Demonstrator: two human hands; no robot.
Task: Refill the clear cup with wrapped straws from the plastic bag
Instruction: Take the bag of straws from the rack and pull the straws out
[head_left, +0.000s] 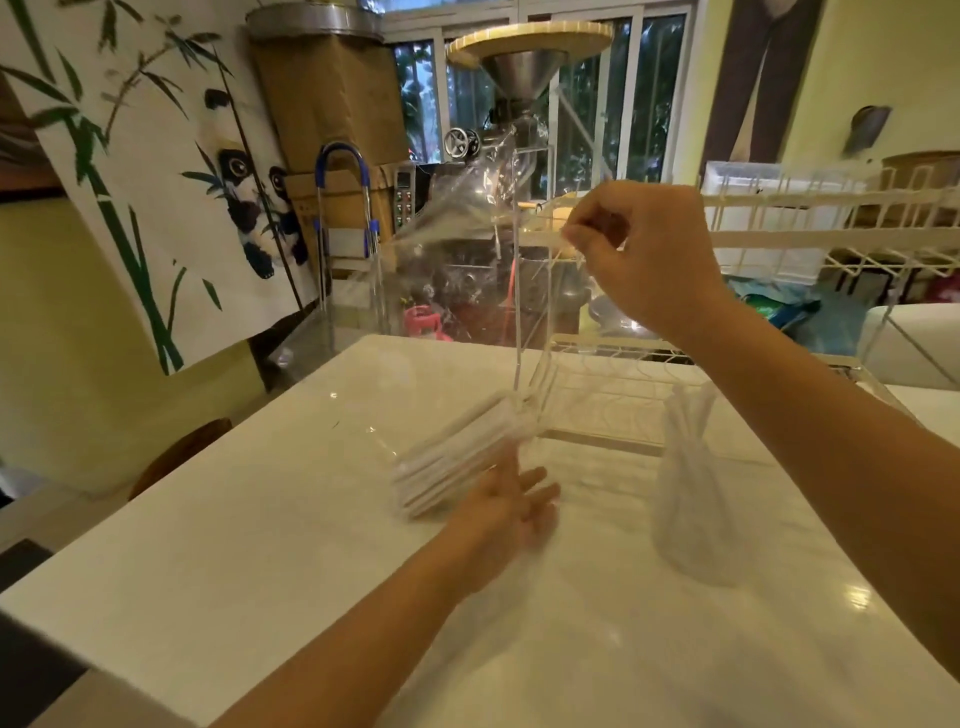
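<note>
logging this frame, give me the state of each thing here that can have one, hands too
clear plastic bag: lifted off the table, held up by one edge, looks emptied
right hand: raised, pinched shut on the bag's edge
wrapped straws: lying in a pile on the table, out of the bag
left hand: open, fingers spread beside the pile, blurred
white plastic bag: standing on the table, top knotted
white table: bearing the straws and the white bag
</note>
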